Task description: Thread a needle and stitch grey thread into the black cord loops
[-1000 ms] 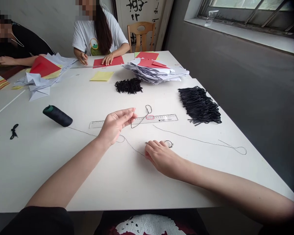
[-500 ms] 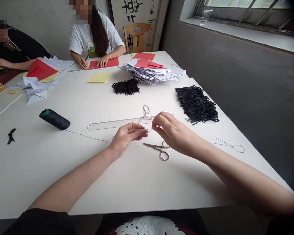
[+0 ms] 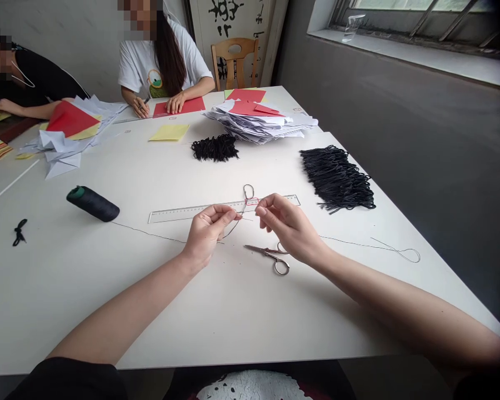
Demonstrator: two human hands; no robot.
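Note:
My left hand (image 3: 208, 230) pinches a thin dark thread (image 3: 150, 233) that runs left across the white table to a black spool (image 3: 92, 203). My right hand (image 3: 287, 225) is closed in a pinch just right of it, holding the thread's short end. A small loop of dark cord (image 3: 248, 192) lies on the clear ruler (image 3: 191, 211) just behind my fingers. Small silver scissors (image 3: 270, 256) lie on the table under my right wrist.
A large pile of black cord loops (image 3: 337, 178) lies at the right, a smaller one (image 3: 215, 148) farther back. A loose cut thread (image 3: 383, 248) trails right. Stacks of white, red and yellow paper (image 3: 262, 119) lie behind. Two other people sit at the far side.
My right hand left the scissors on the table and rose to meet my left hand, pinching the thread. My left hand moved slightly nearer and lower.

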